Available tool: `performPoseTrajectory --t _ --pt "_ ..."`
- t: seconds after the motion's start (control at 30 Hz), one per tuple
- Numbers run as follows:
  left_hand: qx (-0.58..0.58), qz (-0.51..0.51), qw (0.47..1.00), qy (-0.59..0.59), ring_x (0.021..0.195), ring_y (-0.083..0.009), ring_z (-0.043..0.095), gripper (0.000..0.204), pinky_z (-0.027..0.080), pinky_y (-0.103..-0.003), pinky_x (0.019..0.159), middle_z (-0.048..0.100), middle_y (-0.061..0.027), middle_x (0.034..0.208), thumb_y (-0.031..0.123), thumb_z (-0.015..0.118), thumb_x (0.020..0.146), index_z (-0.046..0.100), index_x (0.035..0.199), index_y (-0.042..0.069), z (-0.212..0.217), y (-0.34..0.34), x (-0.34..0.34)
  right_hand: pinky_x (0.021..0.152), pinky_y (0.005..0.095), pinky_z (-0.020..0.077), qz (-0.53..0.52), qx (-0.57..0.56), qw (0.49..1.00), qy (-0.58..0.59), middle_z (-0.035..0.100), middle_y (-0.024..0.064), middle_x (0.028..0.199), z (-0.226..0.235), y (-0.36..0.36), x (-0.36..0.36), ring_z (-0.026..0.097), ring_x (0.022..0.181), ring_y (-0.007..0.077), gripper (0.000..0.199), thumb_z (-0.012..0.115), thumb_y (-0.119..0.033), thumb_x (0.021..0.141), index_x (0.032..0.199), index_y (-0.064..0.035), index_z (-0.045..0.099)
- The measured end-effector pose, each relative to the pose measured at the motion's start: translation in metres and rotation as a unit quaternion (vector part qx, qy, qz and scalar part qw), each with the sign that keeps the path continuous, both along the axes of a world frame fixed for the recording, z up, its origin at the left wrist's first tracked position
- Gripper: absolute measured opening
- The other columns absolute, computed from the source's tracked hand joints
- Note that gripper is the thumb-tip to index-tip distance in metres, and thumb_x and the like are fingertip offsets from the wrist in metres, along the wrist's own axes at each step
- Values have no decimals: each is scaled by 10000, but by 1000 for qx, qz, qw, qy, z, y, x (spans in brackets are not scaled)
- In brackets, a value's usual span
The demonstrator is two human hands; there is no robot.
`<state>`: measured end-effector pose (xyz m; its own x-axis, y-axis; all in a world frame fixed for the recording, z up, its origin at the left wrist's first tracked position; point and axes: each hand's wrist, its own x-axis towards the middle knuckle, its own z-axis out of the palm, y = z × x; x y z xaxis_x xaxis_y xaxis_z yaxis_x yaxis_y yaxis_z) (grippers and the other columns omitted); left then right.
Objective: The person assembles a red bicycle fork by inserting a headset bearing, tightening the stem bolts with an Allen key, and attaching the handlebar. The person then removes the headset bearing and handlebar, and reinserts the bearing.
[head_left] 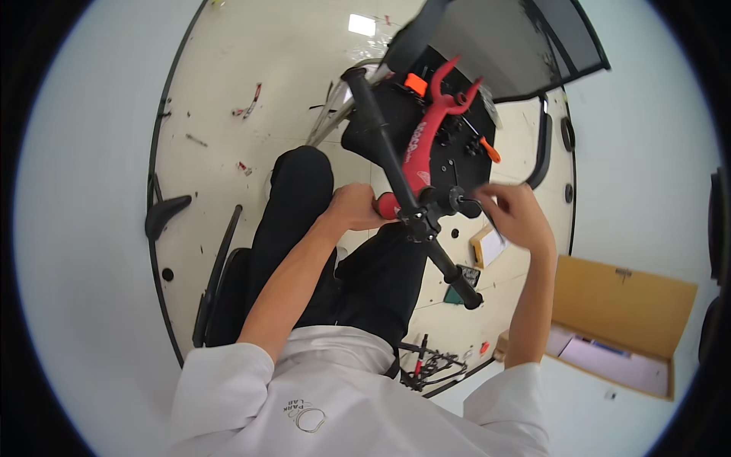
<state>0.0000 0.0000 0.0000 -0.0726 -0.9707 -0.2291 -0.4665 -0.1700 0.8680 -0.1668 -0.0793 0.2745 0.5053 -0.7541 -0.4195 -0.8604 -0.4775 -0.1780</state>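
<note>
A red bike fork [431,137] runs away from me, its forked end resting over a black chair seat [365,141]. Across its near end lies a black handlebar [390,152], joined by a black stem clamp [421,226]. My left hand [355,207] is closed around the red tube's near end, left of the clamp; its fingertips are partly hidden. At the stem's right side, my right hand [514,215] is closed on a thin hex key [470,201], whose tip meets the round stem end. That hand is slightly blurred.
An orange-handled screwdriver [489,150], an orange block [416,84] and small dark parts lie on the seat. A bike saddle [167,215] sits on the floor at left. At right are a cardboard box [489,245] and an open wooden cabinet [624,305].
</note>
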Motion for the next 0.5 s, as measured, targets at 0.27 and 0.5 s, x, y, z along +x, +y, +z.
performPoseTrajectory --t 0.27,0.5 --pt "57 16 996 73 657 -316 681 676 536 -395 673 670 -145 633 688 754 632 725 671 14 1 4 10 476 261 410 60 194 964 -173 703 104 768 16 53 20 536 518 127 237 584 -43 891 1097 -26 698" --pt "77 -4 995 62 669 -313 684 576 535 -391 675 680 -150 654 595 779 660 741 705 22 14 2 17 483 254 355 147 39 976 -153 621 89 685 8 23 112 460 506 87 415 596 -91 889 1304 -91 614"
